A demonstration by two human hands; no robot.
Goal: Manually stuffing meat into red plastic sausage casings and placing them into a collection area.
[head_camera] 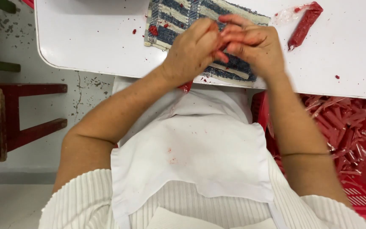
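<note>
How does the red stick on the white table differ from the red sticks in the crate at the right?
The red stick on the table lies alone, while the sticks in the red crate form a loose heap pointing many ways. The single stick is half out of a clear wrapper; the crate sticks seem wrapped, with a shiny look. The single one sits on the white table; the others lie below its edge. All share the same red colour and long, thin shape.

A small red piece [222,40], mostly hidden, pinched between both hands above the table edge.
</note>
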